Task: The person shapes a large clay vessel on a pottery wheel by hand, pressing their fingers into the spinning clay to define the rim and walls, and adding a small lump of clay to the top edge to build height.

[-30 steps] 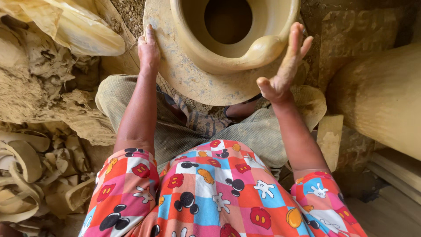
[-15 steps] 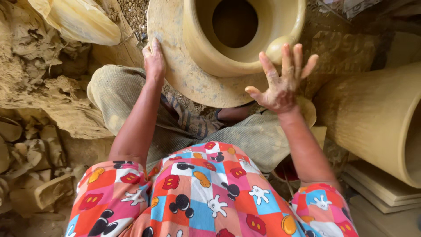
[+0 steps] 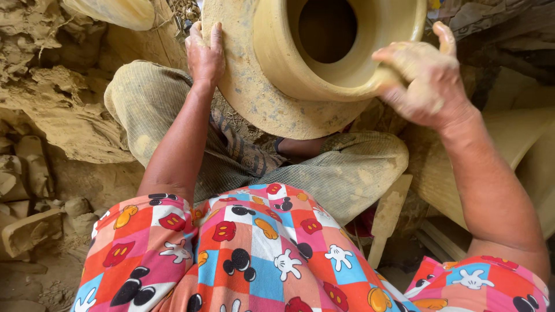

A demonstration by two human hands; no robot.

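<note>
We look down on a large yellow-ochre clay pot (image 3: 324, 63) resting tilted on our lap, its mouth turned up toward the camera, above the knees in striped grey-green trousers (image 3: 243, 156). Our left hand (image 3: 205, 55) lies flat against the pot's outer shoulder on the left side, fingers (image 3: 215, 40) together and extended, pressing rather than gripping. Our right hand (image 3: 425, 78) is curled over the thick rolled rim at the right of the mouth, fingers closed around the lip; the thumb's position is hidden, so we cannot tell how far it wraps inside. Appearance: matte, unglazed, a pale smooth neck with a dark round opening, and a rougher, speckled body below with grit on the surface. Both hands are dusted with the same clay. Judgement on handling: the pot looks heavy and bulky for two hands, and probably still unfired, so the wall may dent and the rim may deform under a pinch. Support is best taken broadly, one palm on the shoulder, the lap under the belly, only light hold at the lip. Around us: lumps of raw clay (image 3: 52, 110) to the left, a wooden paddle (image 3: 386, 216) beside the right knee.
</note>
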